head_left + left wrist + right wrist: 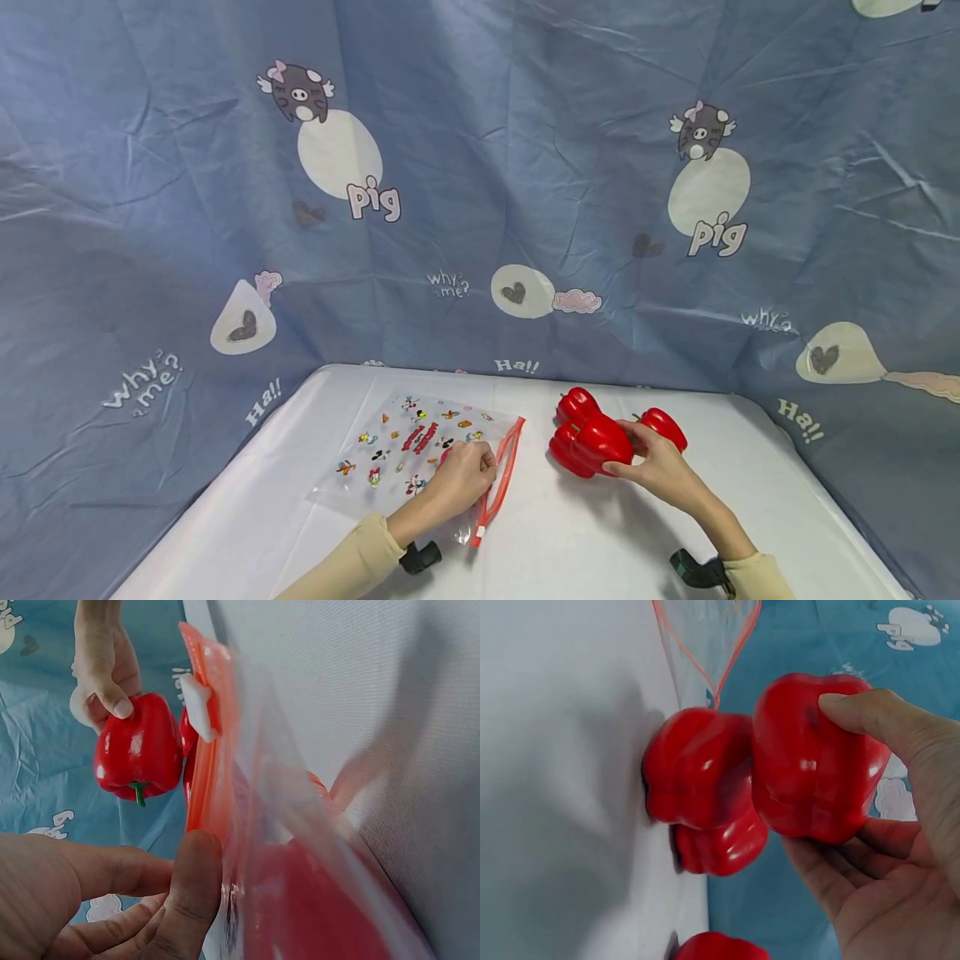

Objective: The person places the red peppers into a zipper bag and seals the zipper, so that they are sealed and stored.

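My left hand (463, 477) pinches the opening edge of a clear zip bag (408, 433) with cartoon prints and an orange-red zip strip (513, 446). A white slider (196, 707) sits on that strip in the left wrist view. Inside the bag is something red (311, 900), mostly hidden by the left hand in the head view. My right hand (660, 468) grips a red bell pepper (602, 442) between thumb and fingers, raised over the table. Its green stem (139, 793) points away from the palm. Behind it two red bell peppers (697, 766) rest close together.
Another red bell pepper (664, 427) lies on the white table (570, 550) just beyond the right hand. A blue printed cloth (480, 208) hangs behind the table's back edge and along both sides.
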{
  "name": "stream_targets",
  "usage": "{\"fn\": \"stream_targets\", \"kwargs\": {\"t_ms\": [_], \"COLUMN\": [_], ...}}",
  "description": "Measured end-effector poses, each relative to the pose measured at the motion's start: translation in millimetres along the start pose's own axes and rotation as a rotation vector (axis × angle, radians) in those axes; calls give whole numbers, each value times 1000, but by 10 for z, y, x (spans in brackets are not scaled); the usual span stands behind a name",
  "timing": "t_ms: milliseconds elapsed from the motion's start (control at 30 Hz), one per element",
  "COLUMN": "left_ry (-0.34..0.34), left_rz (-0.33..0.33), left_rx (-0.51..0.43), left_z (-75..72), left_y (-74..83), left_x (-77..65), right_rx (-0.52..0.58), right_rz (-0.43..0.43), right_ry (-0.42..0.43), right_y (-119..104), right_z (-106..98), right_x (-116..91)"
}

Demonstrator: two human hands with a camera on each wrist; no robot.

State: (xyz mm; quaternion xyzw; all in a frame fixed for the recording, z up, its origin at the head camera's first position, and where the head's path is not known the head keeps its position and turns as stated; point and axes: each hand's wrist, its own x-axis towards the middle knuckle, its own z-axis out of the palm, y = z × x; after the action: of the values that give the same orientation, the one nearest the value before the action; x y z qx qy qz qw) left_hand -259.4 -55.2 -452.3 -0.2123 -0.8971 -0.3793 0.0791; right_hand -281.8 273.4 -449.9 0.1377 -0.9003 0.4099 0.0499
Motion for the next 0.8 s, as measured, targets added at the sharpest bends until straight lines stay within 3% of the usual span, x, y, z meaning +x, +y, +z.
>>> {"fn": "stream_targets", "kwargs": {"t_ms": [800], "left_ry": [9], "left_rz": [-5], "left_rx": [5], "left_z": [6], "left_y": [-8], "left_x": [-10], "right_rx": [18], "right_rz": [-15], "right_ry": [-72], "right_y": [-169], "right_z": [255], "right_x": [-61]}}
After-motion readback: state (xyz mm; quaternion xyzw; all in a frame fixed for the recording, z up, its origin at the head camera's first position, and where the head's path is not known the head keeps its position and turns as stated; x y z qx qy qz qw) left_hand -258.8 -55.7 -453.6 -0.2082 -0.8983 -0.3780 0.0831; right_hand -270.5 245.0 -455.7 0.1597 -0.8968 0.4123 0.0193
